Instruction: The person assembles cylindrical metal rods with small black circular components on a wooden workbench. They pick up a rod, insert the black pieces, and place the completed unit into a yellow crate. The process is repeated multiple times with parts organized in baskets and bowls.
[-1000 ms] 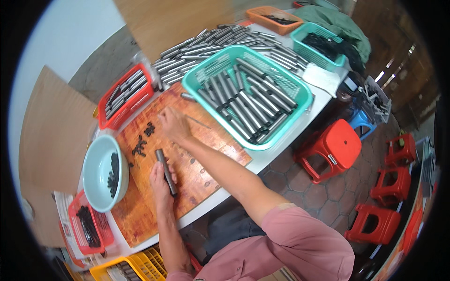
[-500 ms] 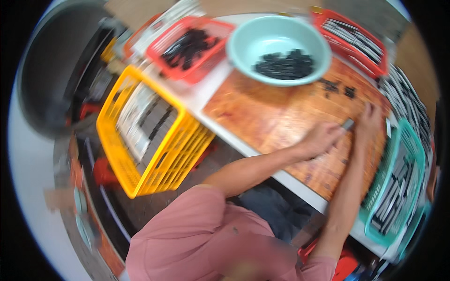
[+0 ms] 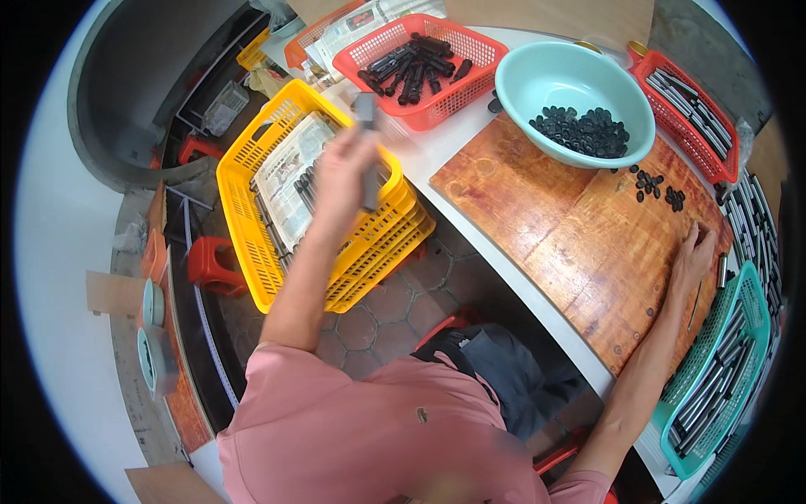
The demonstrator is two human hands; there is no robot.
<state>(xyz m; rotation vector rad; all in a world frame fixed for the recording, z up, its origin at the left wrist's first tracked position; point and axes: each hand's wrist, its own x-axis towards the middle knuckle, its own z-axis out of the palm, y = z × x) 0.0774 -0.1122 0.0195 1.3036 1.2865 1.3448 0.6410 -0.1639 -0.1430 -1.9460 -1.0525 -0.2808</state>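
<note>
My left hand (image 3: 342, 172) is raised over the near edge of a yellow crate (image 3: 239, 181). It is closed round a grey bar-like piece (image 3: 369, 186), blurred by motion, whose ends show above and below the fingers. My right hand (image 3: 692, 259) rests at the right side of the wooden board (image 3: 537, 223), its fingers curled together; whatever they may hold is hidden. Beside it are a short shiny tube (image 3: 722, 270) and a thin dark rod (image 3: 695, 307). Past its fingertips several small black caps (image 3: 648, 185) lie loose on the board.
A light-blue basin (image 3: 537, 76) holds many black caps. Left of it, a red basket (image 3: 353, 59) contains black parts. Tubes fill another red basket (image 3: 672, 105) and a green basket (image 3: 756, 302) on the right. Newspaper (image 3: 294, 160) lies inside the yellow crate.
My left hand has swung left from the board to the yellow crate, carrying the grey piece. My right hand stays at the board's right side. The whole view has shifted.
</note>
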